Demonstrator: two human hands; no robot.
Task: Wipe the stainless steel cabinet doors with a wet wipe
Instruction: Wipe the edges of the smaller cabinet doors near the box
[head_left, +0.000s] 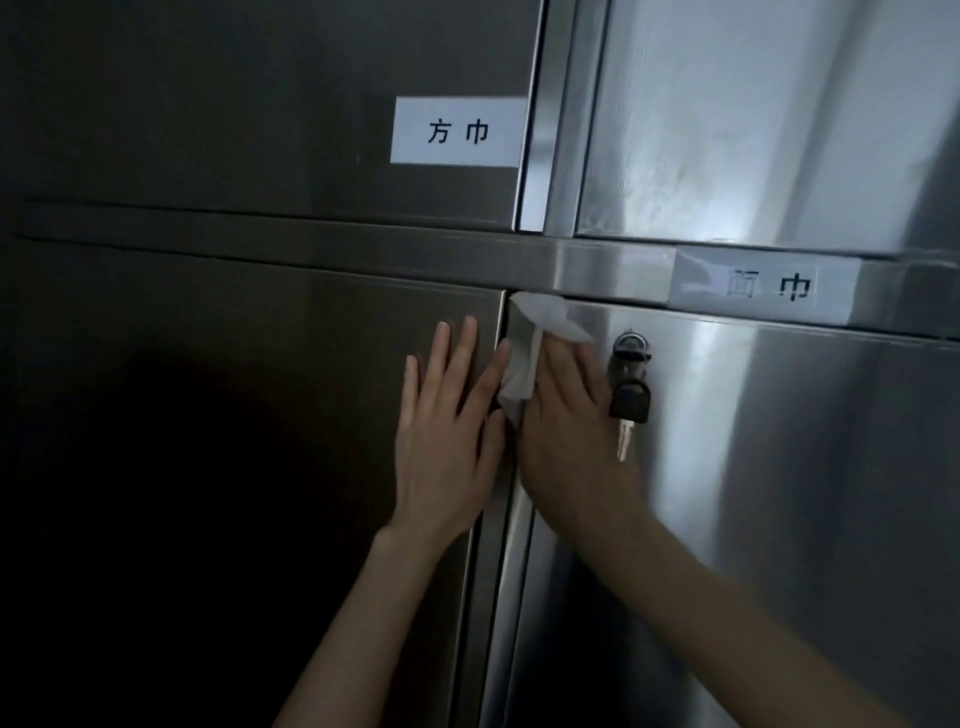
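Wiping stage: wet wipe pressed by the flat right hand left of the lock; open left hand laid farther left. A stroke skirting the key is probably needed next.

All four doors are smooth stainless steel with a fine brushed grain. The lower right door, where my right hand presses, gleams in soft streaks, while the lower left door under my left hand looks dull and dark. The wet wipe is thin white fabric, limp, crumpled and matt. The label above is flat matt white paper. The lock is shiny metal, and the key has a black plastic head and a bare metal blade.
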